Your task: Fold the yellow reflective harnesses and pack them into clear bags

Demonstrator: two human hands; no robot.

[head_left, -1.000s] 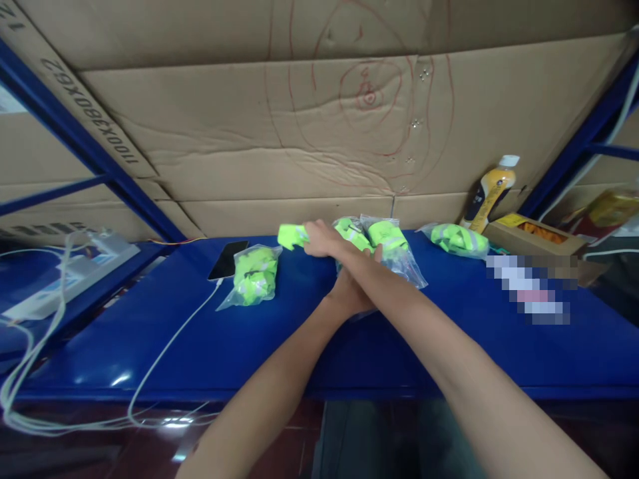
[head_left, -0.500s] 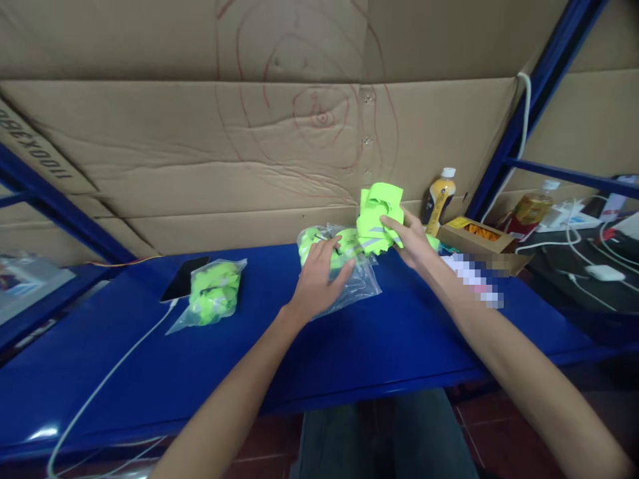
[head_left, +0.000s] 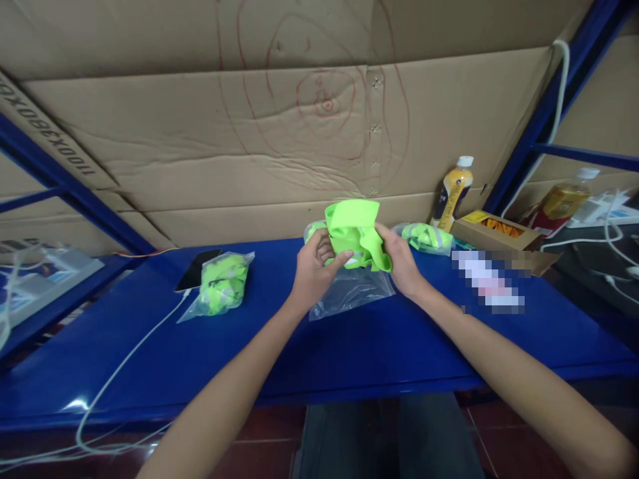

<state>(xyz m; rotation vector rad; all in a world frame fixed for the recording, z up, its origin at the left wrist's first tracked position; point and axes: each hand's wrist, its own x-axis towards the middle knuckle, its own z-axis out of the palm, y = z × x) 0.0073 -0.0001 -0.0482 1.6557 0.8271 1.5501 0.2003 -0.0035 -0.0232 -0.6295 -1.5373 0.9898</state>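
Observation:
A neon-yellow reflective vest (head_left: 353,223), loosely folded with grey strips, is held up between both hands. My left hand (head_left: 315,266) grips its left side, thumb on the front and fingers curled behind. On the other side my right hand (head_left: 402,263) is closed on the vest's right edge. Beneath lies a clear plastic bag (head_left: 349,294) on the blue table, its upper part covered by the vest and my left hand; some neon-yellow fabric shows just behind that hand.
A bagged neon-yellow bundle (head_left: 224,283) rests left beside a dark phone (head_left: 192,271) with a white cable (head_left: 132,356). Another bagged bundle (head_left: 426,237) lies right, near a drink bottle (head_left: 453,193) and an open cardboard box (head_left: 499,236). A cardboard wall (head_left: 200,133) stands behind the blue table (head_left: 269,346).
The vest has come left and lower, in front of me. My left hand, earlier open over the bag, now grips it too. The view has shifted slightly.

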